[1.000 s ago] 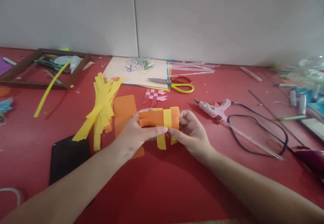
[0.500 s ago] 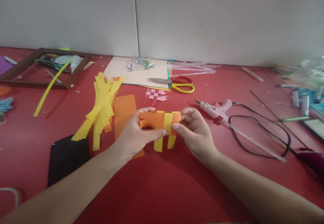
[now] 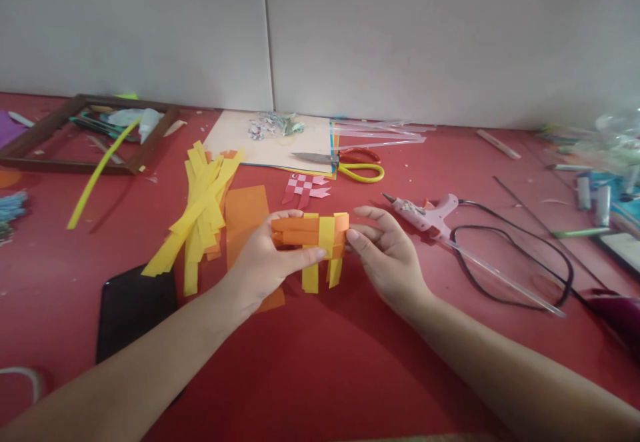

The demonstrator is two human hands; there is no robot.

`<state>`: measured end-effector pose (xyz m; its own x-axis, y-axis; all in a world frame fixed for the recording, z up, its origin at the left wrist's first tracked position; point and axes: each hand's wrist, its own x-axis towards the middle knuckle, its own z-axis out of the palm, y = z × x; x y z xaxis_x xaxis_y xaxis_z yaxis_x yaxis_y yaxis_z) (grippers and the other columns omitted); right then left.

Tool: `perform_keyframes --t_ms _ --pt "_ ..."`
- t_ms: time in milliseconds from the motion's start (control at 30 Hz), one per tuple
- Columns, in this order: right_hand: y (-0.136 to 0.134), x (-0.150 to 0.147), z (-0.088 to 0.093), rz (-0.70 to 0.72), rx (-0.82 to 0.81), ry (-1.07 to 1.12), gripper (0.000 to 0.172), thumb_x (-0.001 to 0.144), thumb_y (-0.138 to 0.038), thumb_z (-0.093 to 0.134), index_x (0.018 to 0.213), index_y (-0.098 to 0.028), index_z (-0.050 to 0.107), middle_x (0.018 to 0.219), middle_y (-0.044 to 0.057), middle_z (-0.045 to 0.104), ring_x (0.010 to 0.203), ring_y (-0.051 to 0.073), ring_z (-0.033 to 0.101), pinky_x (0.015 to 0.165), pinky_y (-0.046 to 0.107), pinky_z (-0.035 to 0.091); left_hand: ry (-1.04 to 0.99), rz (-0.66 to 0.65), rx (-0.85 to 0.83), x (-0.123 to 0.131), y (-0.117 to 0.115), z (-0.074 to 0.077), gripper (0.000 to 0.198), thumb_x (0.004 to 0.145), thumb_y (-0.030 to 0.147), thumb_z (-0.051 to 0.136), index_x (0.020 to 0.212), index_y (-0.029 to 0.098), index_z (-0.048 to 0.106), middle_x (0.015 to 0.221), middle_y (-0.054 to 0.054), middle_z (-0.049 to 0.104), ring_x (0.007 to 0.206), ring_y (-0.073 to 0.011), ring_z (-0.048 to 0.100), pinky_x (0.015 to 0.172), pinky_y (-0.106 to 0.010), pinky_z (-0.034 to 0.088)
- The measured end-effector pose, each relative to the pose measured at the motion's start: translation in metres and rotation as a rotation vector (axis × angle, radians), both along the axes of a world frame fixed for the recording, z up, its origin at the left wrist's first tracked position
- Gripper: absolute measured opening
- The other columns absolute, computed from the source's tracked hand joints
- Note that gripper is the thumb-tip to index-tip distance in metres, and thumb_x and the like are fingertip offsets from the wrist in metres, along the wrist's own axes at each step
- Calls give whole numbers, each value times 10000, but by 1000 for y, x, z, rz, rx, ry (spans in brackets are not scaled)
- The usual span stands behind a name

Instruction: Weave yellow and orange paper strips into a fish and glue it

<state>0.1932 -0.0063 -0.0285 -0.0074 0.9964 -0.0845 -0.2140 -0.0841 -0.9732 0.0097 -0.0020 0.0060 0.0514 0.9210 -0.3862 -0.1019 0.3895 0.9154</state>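
Note:
A small weave of orange and yellow paper strips is held up in the middle of the head view, two yellow ends hanging below it. My left hand is closed on its left part, thumb across the front and fingers behind. At the right edge, my right hand pinches the weave between thumb and fingers; the exact contact is partly hidden. Just beyond lies a pink-and-red checkered paper fish. An orange paper sheet and a pile of yellow paper strips lie left of the weave.
Scissors rest partly on a stack of paper sheets. To the right is a pink glue gun with a looped black cord. A black phone-like slab and brown frame are at left.
The weave has shifted slightly left and up. Its orange strips now sit closer together at the left, and the right-hand fingers have moved to its right edge.

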Motion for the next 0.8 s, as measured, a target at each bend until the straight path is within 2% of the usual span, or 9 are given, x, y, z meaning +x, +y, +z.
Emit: perform_keyframes --t_ms 100,200,300,467,667,800 --pt "-1 -1 1 21 30 11 341 818 -394 744 1076 -274 557 843 -15 719 770 133 687 787 300 581 35 -3 14 0 0 0 641 556 239 907 1108 216 584 999 -30 707 961 -226 680 874 -371 547" --pt "-1 -3 3 14 109 9 404 725 -328 832 1033 -269 579 923 -12 670 841 122 652 768 254 568 68 -44 27 -2 2 -1 666 556 273 912 1122 219 566 994 -32 705 947 -228 686 842 -358 556" --pt "-1 -5 4 -19 122 -42 462 675 -278 863 1031 -268 569 844 -33 614 793 111 613 698 222 558 76 -95 39 -4 3 -4 679 572 287 908 1142 231 544 975 -23 706 914 -220 694 807 -347 562" --pt "0 -5 4 -39 85 -76 440 719 -307 825 1047 -271 534 791 -39 647 744 125 635 693 255 565 48 -95 35 -3 2 -5 669 588 258 899 1145 230 529 957 -18 714 879 -209 707 804 -345 567" --pt "0 -1 2 -41 66 -77 396 774 -335 784 1077 -280 536 837 -20 709 777 142 682 767 301 578 6 -17 -3 1 0 -1 673 572 232 901 1145 225 547 918 -16 733 854 -211 713 805 -359 565" --pt "0 0 0 -6 35 -22 378 833 -388 718 1149 -296 532 927 11 716 823 169 690 817 369 583 22 -8 4 -1 1 -2 685 562 257 908 1150 228 557 982 -38 733 907 -227 706 832 -370 557"
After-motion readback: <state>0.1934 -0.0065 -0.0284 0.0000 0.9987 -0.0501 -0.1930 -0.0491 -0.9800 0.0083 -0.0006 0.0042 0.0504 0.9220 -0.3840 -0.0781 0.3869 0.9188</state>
